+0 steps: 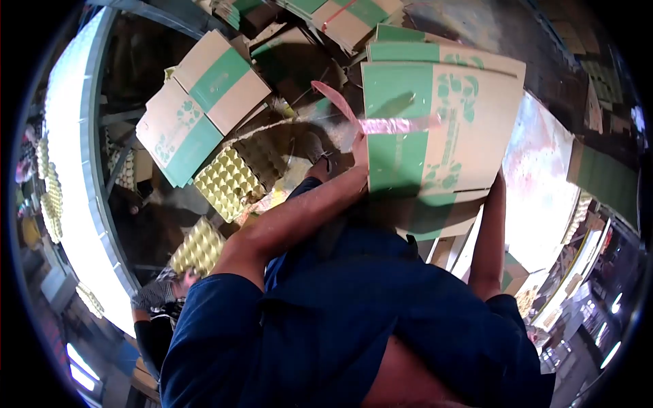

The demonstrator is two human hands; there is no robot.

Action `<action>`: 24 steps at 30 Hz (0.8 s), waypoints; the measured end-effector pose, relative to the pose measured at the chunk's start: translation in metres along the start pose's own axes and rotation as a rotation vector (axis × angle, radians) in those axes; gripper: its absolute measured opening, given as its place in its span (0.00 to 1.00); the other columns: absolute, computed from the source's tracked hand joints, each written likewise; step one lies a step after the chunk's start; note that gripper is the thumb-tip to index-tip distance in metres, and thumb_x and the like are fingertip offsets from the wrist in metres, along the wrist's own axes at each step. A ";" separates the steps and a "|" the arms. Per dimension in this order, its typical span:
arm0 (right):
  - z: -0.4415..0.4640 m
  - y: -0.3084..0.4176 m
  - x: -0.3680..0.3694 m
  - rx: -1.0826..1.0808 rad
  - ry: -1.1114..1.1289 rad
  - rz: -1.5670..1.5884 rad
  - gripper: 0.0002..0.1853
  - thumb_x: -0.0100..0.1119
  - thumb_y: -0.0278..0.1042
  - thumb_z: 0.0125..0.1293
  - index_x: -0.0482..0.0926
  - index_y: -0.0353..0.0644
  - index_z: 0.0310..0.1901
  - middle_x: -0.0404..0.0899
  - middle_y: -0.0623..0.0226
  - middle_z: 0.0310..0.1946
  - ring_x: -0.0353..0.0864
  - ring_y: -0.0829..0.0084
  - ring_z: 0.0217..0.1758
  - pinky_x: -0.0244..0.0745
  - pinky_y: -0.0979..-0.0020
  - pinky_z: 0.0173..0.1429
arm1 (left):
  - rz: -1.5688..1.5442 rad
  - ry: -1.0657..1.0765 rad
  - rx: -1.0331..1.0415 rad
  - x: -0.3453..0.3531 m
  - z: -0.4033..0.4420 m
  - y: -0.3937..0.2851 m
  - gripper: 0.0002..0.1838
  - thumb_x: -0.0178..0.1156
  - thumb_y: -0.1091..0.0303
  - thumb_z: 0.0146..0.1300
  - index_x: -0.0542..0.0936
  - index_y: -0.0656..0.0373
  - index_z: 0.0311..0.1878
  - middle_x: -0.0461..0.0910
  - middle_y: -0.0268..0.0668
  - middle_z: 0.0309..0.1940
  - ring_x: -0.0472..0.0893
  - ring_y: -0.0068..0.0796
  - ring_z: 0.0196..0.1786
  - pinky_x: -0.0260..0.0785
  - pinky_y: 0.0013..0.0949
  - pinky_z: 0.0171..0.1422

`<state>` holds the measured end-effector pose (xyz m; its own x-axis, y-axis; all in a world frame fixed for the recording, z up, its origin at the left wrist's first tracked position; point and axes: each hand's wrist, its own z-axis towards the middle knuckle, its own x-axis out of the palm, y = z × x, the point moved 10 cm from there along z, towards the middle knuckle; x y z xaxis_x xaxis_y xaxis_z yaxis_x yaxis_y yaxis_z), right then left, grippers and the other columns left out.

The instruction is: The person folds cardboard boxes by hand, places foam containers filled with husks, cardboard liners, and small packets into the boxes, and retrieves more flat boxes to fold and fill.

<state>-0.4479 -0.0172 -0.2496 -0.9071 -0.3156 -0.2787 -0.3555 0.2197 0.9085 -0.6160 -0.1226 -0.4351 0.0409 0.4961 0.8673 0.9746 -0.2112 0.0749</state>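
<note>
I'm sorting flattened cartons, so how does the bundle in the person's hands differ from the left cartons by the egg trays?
The bundle has a shiny pink strap across it; the left cartons show none. The bundle is between the left hand and right hand, while the left cartons lie lower, untouched. The left cartons sit slanted; the bundle looks nearly square-on. Both are tan with green bands.

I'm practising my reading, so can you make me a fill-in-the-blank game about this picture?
1. The cardboard stack is brown with a wide ____ stripe.
2. The strap across the stack is ____.
3. The left hand is at the stack's left edge, and the right hand is at its ____ edge.
4. The bumpy egg tray left of the arm is ____.

Missing words: green; pink; right; yellow.
</note>
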 end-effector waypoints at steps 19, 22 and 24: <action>-0.225 0.007 -0.210 -0.113 -0.312 0.028 0.18 0.51 0.40 0.74 0.81 0.35 0.53 0.82 0.55 0.48 0.80 0.72 0.53 0.75 0.68 0.59 | 0.213 0.543 -0.445 0.114 -0.041 0.292 0.24 0.39 0.50 0.78 0.71 0.56 0.64 0.75 0.39 0.57 0.75 0.34 0.59 0.70 0.37 0.64; -0.290 -0.015 -0.244 -0.052 -0.438 0.030 0.18 0.50 0.40 0.74 0.81 0.35 0.53 0.82 0.55 0.48 0.80 0.72 0.53 0.75 0.68 0.59 | 0.100 0.441 -0.716 0.093 -0.064 0.356 0.27 0.43 0.49 0.73 0.74 0.61 0.61 0.79 0.46 0.51 0.80 0.45 0.52 0.76 0.45 0.55; -0.338 -0.031 -0.260 -0.015 -0.527 0.038 0.17 0.50 0.40 0.74 0.81 0.35 0.53 0.82 0.55 0.48 0.80 0.72 0.53 0.75 0.68 0.59 | 0.179 0.477 -0.810 0.081 -0.085 0.383 0.27 0.43 0.48 0.73 0.73 0.60 0.61 0.78 0.46 0.52 0.79 0.46 0.54 0.76 0.45 0.57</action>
<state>-0.1245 -0.2544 -0.1000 -0.9109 0.1998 -0.3609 -0.3208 0.2071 0.9242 -0.2582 -0.2348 -0.2942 -0.0939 0.0424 0.9947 0.5072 -0.8577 0.0844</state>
